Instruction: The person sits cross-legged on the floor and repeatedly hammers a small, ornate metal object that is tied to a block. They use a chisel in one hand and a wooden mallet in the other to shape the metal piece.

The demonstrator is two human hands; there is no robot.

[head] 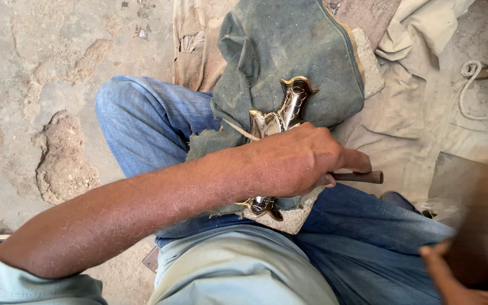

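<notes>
**Brass piece on the lap, rod in the left hand**

The left hand reaches across the lap, its fingers curled tight around a thin dark rod whose end sticks out to the right past the thumb. The hand rests on top of a shiny brass piece, covering its middle; the top of the piece shows above the knuckles and its lower end shows below the wrist. The piece lies on a grey-green cloth draped over a pale slab that rests on the thighs, which are clad in blue jeans. A thin cord runs across the cloth just left of the piece.

The right hand sits at the lower right corner, strongly blurred. It appears to be wrapped around something dark, but I cannot tell what, nor how the fingers are set.

Beyond the knees lies beige fabric spread on the ground, with a coil of white rope at its far right. To the left is rough concrete floor.
</notes>
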